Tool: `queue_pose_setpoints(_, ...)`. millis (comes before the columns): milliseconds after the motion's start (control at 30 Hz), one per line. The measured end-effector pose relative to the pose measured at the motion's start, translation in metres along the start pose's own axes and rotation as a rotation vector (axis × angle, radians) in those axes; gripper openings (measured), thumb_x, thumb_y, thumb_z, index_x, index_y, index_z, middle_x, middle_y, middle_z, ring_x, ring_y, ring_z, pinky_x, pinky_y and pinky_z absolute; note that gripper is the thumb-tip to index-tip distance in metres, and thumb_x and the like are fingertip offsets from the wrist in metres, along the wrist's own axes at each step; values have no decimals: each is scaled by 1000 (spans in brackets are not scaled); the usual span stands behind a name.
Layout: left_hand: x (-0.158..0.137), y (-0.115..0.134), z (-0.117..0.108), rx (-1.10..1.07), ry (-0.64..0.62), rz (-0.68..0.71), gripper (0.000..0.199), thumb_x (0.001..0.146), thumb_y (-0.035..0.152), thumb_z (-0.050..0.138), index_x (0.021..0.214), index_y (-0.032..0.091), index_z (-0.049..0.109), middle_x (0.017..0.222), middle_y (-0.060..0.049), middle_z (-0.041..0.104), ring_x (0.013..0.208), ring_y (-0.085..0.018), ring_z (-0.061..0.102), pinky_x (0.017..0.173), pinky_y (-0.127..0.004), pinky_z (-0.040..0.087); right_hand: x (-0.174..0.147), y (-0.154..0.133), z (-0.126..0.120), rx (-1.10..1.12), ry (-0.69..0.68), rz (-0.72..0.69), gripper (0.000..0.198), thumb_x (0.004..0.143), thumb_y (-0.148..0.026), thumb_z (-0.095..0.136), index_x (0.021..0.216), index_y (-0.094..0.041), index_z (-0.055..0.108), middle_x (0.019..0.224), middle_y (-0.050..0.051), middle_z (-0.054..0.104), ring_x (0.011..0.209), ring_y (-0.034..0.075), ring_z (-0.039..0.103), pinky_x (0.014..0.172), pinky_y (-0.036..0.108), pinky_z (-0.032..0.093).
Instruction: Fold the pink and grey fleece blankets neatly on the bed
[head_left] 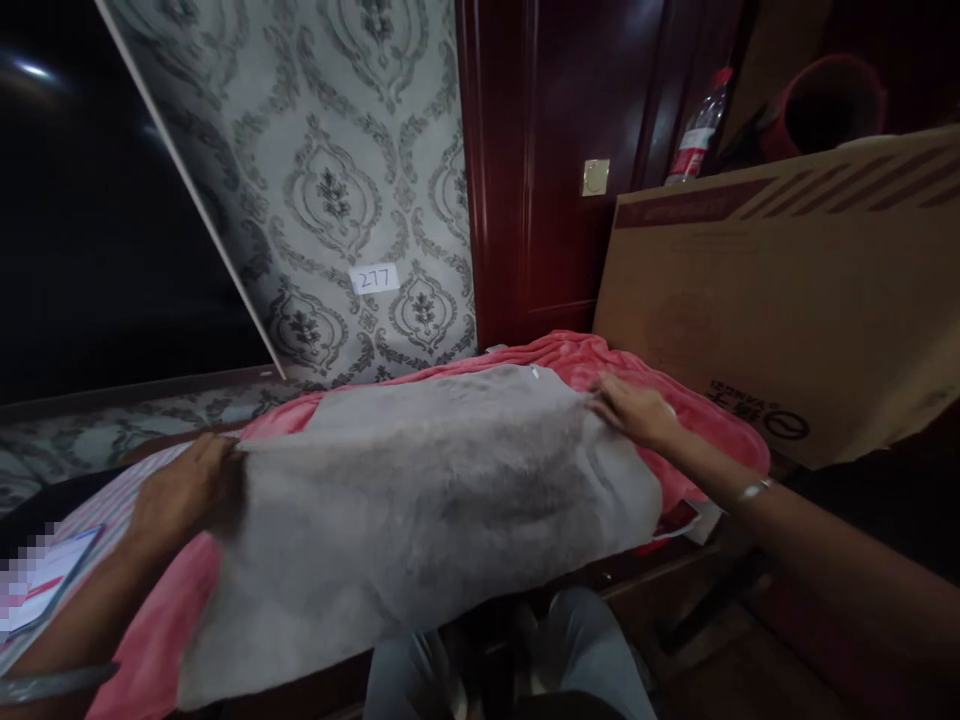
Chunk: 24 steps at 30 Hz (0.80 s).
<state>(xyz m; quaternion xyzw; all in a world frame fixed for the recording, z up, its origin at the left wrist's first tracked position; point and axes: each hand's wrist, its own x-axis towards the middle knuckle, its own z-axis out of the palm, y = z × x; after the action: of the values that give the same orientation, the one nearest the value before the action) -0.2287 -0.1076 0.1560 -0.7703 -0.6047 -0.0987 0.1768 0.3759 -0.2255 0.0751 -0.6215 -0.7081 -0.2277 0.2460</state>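
Note:
A grey cloth [420, 510] with darker smudges stretches between my two hands over a pink blanket [712, 440]. My left hand [191, 485] is closed on the cloth's left edge. On the far right side, my right hand [626, 408] pinches the cloth near its back corner. The front part of the cloth hangs toward my knees, and its back part lies on the blanket. A small white tag shows at the cloth's back edge.
A large cardboard box [780, 290] stands at the right, with a plastic bottle [696, 135] behind its top edge. A dark screen [112, 220] is at the left. Striped fabric [127, 490] and a phone-like device [56, 580] lie beside my left arm. My knees [600, 640] are below.

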Motion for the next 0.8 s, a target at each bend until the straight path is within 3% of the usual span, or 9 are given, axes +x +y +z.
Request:
queue_pose_setpoints(133,-24,-18,14,-49,-55,116,33,90,33,29,97,21,59,100,-8,64,93,-25,63,78,-32,47,-54,-4,6,27,-93,-146,44,95,-62,49,108,-22,65,95,11,69,86,27,66,74,37,51)
queue_pose_setpoints(267,-39,-16,9,-105,-109,193,35,89,33,31,98,19,61,102,-11,63,91,-25,64,81,-34,48,-88,-9,17,47,-145,-190,37,97,-55,48,104,-24,66,94,10,68,85,26,64,75,38,51)
queue_pose_setpoints(367,-41,-9,4,-113,-134,151,36,89,32,30,96,17,62,102,-13,62,89,-25,64,76,-34,48,-107,-13,27,60,-148,-202,32,96,-50,53,110,-24,65,105,12,68,98,29,63,84,43,50)
queue_pose_setpoints(500,-36,-9,11,-181,-48,117,33,89,36,32,92,20,60,103,-11,65,94,-24,64,80,-32,50,-127,-20,37,-5,-78,-122,33,93,-36,55,122,-23,61,115,13,66,107,30,60,91,46,48)
queue_pose_setpoints(600,-31,-14,15,-203,15,106,33,85,41,35,92,21,60,103,-12,68,99,-27,65,87,-35,50,-134,-31,38,-106,19,-21,46,88,-26,52,133,-18,54,125,17,61,114,32,56,95,47,46)
queue_pose_setpoints(700,-28,-15,12,-154,89,115,35,86,42,34,93,21,61,103,-13,69,102,-29,64,90,-38,51,-135,-45,37,-174,80,95,56,85,-27,54,139,-15,49,134,19,55,120,35,51,97,48,44)
queue_pose_setpoints(800,-27,-12,5,-98,155,106,41,88,40,32,99,18,65,106,-14,67,105,-30,63,92,-39,50,-134,-57,36,-179,101,204,54,85,-27,54,138,-15,51,130,19,57,118,35,50,98,48,41)
